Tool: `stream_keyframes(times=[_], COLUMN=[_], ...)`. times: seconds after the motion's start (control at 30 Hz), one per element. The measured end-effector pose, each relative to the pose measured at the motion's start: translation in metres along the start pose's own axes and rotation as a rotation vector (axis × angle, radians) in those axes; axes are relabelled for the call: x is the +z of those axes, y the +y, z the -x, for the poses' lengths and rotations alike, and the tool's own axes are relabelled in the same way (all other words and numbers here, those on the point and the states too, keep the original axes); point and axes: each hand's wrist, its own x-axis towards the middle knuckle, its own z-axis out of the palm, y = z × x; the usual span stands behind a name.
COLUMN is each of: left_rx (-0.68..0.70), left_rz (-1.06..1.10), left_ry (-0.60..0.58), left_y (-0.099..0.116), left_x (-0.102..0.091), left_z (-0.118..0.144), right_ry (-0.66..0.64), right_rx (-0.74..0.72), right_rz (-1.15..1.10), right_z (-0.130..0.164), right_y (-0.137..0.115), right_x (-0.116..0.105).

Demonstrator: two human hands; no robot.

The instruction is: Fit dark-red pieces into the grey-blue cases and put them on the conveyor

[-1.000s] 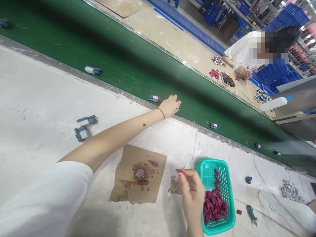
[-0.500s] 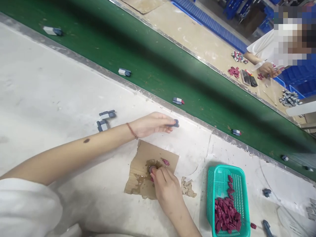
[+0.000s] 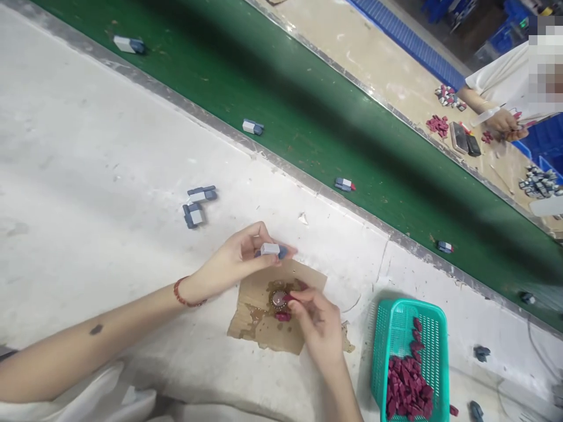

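Note:
My left hand (image 3: 240, 258) is closed on a small grey-and-dark-blue plastic part (image 3: 270, 250), held above the upper edge of a torn piece of cardboard (image 3: 288, 344). My right hand (image 3: 323, 328) pinches a small maroon piece (image 3: 288, 298) at the right rim of a small round dish (image 3: 278, 300) on the cardboard. Wet, brownish stains surround the dish. Just below it lies another maroon piece (image 3: 282, 316). Two grey-and-blue parts (image 3: 202, 194) rest on the white table, up and left of my left hand.
A green basket (image 3: 443, 351) with many maroon pieces (image 3: 407, 387) stands at the right. Beyond the table runs a green conveyor belt (image 3: 185, 76) carrying several spaced parts. Across it, a co-worker's hands (image 3: 505, 123) work near piles of parts. Loose dark parts (image 3: 482, 353) lie right of the basket.
My left hand has drawn back from near the belt toward the cardboard, turning its part's grey side up. My right hand has lifted slightly off the dish with the maroon piece. Belt parts shifted right.

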Motion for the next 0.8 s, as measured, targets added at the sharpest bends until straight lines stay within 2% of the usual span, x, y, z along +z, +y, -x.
stream_keyframes(times=[0.07,0.17,0.3,0.43,0.57,0.7,0.8], left_rx=[0.001,-0.044,-0.05,-0.029,-0.118,-0.17,-0.242], left_rz=[-0.013,-0.088,-0.24,-0.329,-0.183,0.049,0.091], left_ry=[-0.067,-0.169,-0.245,-0.305,-0.312,-0.381,-0.402], left_y=[-0.004,-0.012,-0.018,-0.021,-0.03,-0.036,-0.036], left_x=[0.003,0.009,0.015,0.017,0.015,0.013,0.012], left_z=[0.005,0.011,0.016,0.019,0.023,0.025,0.025], right_ry=[0.068,0.168,0.283,0.311,0.275,0.222,0.217], right_rx=[0.1,0.135,0.118,0.083,0.04,0.027,0.018], right_rz=[-0.225,-0.435,-0.466,-0.435,-0.414,-0.378,-0.387], right_z=[-0.001,-0.002,-0.001,0.001,0.002,0.002,0.002], right_y=[0.003,0.005,0.005,0.002,-0.004,-0.009,-0.011], right_x=[-0.006,-0.01,-0.01,-0.008,-0.009,-0.009,-0.007])
